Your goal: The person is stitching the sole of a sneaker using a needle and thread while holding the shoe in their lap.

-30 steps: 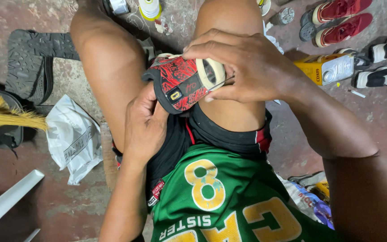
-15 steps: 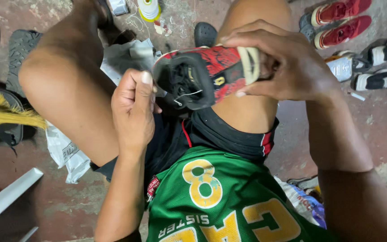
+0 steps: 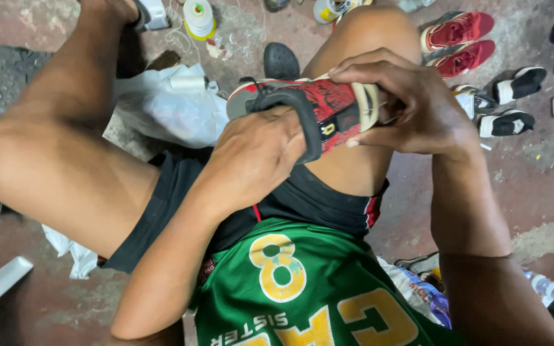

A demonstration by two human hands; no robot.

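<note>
Since half a second ago, left hand [image 3: 254, 157] has shifted onto the red-and-black sneaker [image 3: 318, 109], apparently fingers inside the collar; right hand [image 3: 411, 106] clamps its heel end over the right thigh.

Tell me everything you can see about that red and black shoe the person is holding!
The red and black shoe is a sneaker with a padded black collar, a red patterned side and a pale cream sole edge. It lies on its side above the person's thigh, its opening toward the left hand, whose fingers press at the collar. The right hand wraps over the sole end and steadies it. The toe is hidden behind that hand.
</note>
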